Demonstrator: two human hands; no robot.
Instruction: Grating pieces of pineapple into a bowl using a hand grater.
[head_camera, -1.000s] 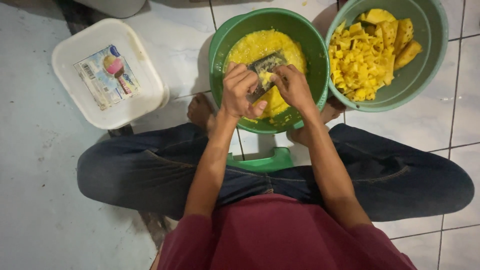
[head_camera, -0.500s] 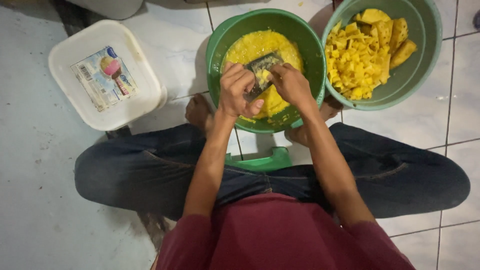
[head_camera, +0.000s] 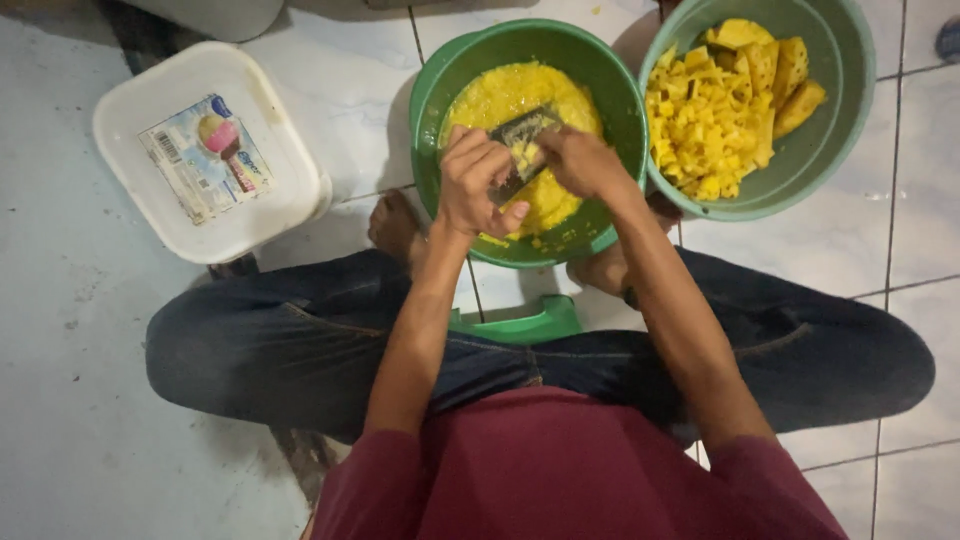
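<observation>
Looking down through the head camera, I see both hands working over a green bowl (head_camera: 440, 120) that sits on the tiled floor (head_camera: 880, 250) just ahead of the crossed legs in dark jeans (head_camera: 260, 350). My left hand (head_camera: 478, 185) is curled closed around the near end of a small metal grater (head_camera: 522, 135), which tilts across the bowl above a mound of yellow grated pulp (head_camera: 500, 95). My right hand (head_camera: 585, 162) presses in from the other side, fingers closed on a small yellow piece (head_camera: 527, 155) held against the grater's face; the piece is mostly hidden between the two hands, so I cannot tell its full shape. The two hands almost touch over the middle of the bowl.

Just beside it, to the right, a second paler green bowl (head_camera: 850, 130) holds yellow fruit chunks (head_camera: 715, 110), small cubes mixed with a few longer wedges at the far side. The two bowls' rims touch or nearly touch. Well to the left stands a white square tub (head_camera: 130, 200) with its labelled lid on. Between the knees a corner of a low green stool (head_camera: 520, 325) shows, and bare feet (head_camera: 395, 225) rest beneath the near bowl's edge. A dark red shirt (head_camera: 570, 470) fills the bottom of the view.
</observation>
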